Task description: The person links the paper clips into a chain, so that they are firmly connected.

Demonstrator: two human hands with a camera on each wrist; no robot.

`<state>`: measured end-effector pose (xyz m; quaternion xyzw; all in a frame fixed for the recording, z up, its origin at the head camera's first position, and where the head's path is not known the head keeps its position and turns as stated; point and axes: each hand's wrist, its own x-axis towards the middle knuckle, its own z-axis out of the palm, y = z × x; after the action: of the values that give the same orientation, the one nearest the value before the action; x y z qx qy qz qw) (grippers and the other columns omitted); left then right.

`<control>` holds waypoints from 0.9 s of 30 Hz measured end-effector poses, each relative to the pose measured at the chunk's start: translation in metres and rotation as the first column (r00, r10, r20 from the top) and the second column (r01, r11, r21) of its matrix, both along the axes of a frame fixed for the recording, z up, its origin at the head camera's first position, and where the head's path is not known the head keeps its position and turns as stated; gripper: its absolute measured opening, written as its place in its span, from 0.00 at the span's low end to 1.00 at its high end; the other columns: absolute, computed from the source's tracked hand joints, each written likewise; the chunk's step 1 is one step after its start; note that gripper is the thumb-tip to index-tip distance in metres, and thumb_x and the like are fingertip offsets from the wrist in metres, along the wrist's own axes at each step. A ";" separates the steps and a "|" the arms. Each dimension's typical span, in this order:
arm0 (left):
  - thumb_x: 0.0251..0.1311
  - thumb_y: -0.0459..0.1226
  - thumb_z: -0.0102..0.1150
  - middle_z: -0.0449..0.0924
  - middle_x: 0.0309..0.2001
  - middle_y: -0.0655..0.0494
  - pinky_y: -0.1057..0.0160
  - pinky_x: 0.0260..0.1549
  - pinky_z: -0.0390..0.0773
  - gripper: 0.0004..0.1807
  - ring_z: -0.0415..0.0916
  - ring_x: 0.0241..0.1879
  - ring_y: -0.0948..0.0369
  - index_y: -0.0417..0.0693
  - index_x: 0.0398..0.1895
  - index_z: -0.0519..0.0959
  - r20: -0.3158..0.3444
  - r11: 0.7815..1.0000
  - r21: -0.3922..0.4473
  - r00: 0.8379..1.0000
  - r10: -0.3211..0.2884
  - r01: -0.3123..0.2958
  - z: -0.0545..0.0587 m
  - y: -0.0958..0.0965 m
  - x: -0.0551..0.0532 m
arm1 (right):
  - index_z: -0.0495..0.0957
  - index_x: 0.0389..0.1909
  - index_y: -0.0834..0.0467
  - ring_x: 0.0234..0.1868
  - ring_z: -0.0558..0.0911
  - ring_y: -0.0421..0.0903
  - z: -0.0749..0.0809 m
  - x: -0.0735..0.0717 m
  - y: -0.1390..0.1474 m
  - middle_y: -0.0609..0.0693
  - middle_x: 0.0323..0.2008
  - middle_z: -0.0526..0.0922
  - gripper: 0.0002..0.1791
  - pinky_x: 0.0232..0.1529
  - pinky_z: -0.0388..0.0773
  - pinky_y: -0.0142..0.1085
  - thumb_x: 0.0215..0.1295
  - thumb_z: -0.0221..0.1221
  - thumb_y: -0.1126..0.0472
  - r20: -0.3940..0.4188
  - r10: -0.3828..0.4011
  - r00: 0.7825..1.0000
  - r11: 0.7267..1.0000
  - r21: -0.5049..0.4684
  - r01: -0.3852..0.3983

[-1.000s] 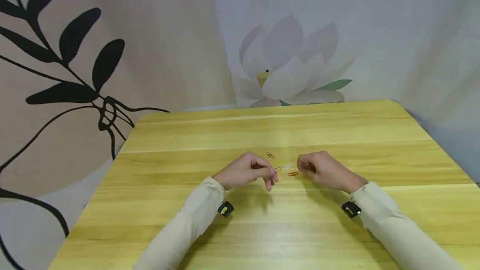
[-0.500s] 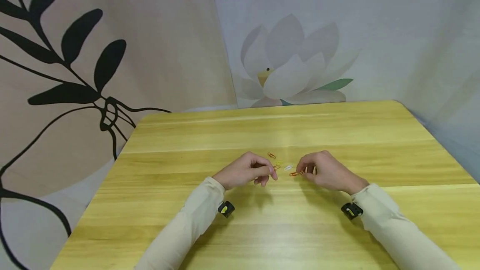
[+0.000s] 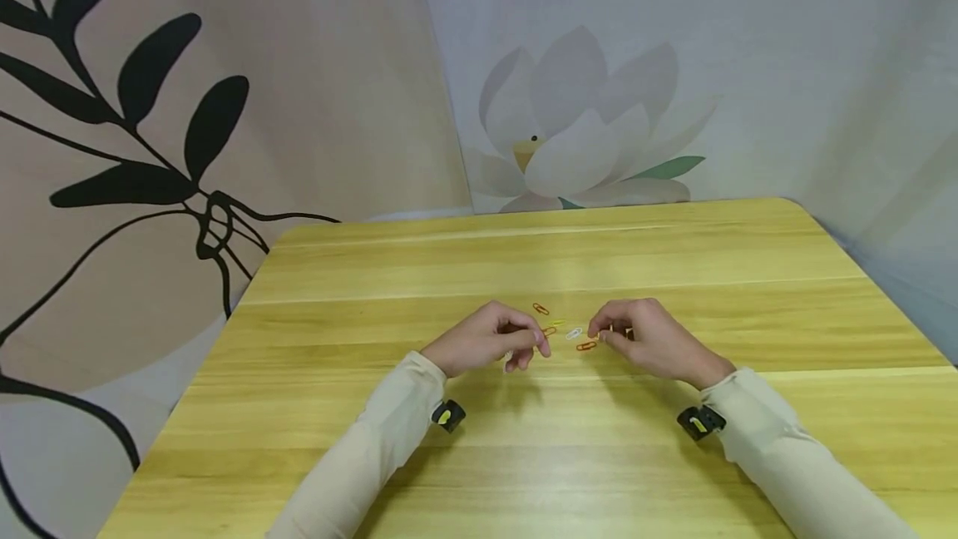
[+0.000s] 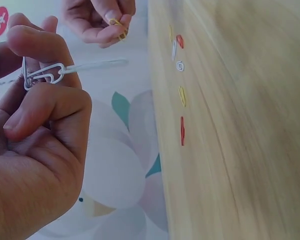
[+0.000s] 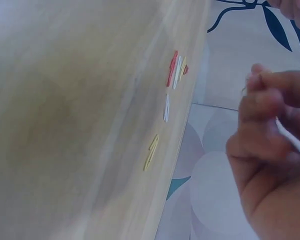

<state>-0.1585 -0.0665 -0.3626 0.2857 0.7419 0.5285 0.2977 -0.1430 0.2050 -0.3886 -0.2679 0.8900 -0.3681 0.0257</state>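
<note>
My left hand (image 3: 494, 339) holds a short chain of linked white paper clips (image 4: 42, 75) between thumb and fingers, with one clip sticking out beyond the fingertips. Across from it, my right hand (image 3: 649, 343) pinches a yellow paper clip (image 4: 121, 30) just above the table; in the right wrist view its own fingers mostly hide that clip. A gap separates the two hands. Between and behind them lie loose paper clips: a white one (image 3: 574, 333), a red one (image 3: 587, 346), an orange one (image 3: 550, 331), a yellow one (image 3: 557, 323) and another red one (image 3: 540, 309).
The wooden table (image 3: 479, 456) runs back to a curtain (image 3: 344, 90) printed with leaves and a lotus. Another yellow paper clip (image 5: 151, 152) lies apart from the group in the right wrist view. Small black cameras sit at both wrists.
The left hand's fingers have drawn up and slightly left. The right hand stays almost in place, its fingertips shifting a little left. The loose clips look unmoved.
</note>
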 end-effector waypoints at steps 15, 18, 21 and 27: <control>0.76 0.34 0.47 0.77 0.23 0.57 0.66 0.27 0.75 0.17 0.70 0.23 0.63 0.28 0.45 0.82 -0.015 1.000 -0.002 1.000 -0.016 0.016 -0.003 -0.003 -0.002 | 0.87 0.38 0.55 0.29 0.77 0.34 -0.003 0.001 -0.002 0.48 0.36 0.88 0.08 0.30 0.75 0.29 0.65 0.63 0.70 -0.043 -0.050 0.998 0.999 0.013 0.051; 0.76 0.33 0.47 0.77 0.24 0.57 0.65 0.27 0.74 0.16 0.70 0.23 0.64 0.28 0.44 0.82 -0.018 1.000 -0.014 1.000 -0.015 0.014 -0.005 -0.002 -0.002 | 0.87 0.38 0.56 0.28 0.78 0.35 -0.004 0.001 -0.002 0.49 0.34 0.88 0.07 0.29 0.76 0.29 0.65 0.62 0.69 -0.014 -0.060 0.998 0.998 0.009 0.060; 0.75 0.33 0.47 0.78 0.26 0.55 0.66 0.28 0.72 0.16 0.69 0.24 0.65 0.29 0.45 0.82 -0.002 1.000 -0.020 1.000 -0.007 0.007 -0.007 -0.001 -0.002 | 0.86 0.39 0.59 0.24 0.80 0.38 -0.004 0.002 -0.002 0.51 0.31 0.88 0.06 0.26 0.77 0.30 0.66 0.62 0.70 0.040 -0.059 0.997 0.998 -0.018 0.060; 0.75 0.34 0.46 0.69 0.24 0.59 0.69 0.27 0.64 0.16 0.60 0.24 0.64 0.35 0.46 0.84 -0.044 0.999 -0.048 0.999 -0.009 0.007 -0.003 0.002 -0.001 | 0.83 0.40 0.64 0.19 0.82 0.43 -0.002 0.004 -0.002 0.57 0.32 0.88 0.05 0.24 0.81 0.36 0.68 0.60 0.70 0.134 -0.041 0.990 0.994 -0.091 0.054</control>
<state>-0.1597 -0.0645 -0.3660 0.2930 0.7596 0.5028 0.2904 -0.1394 0.2026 -0.3910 -0.2226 0.8742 -0.4270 0.0629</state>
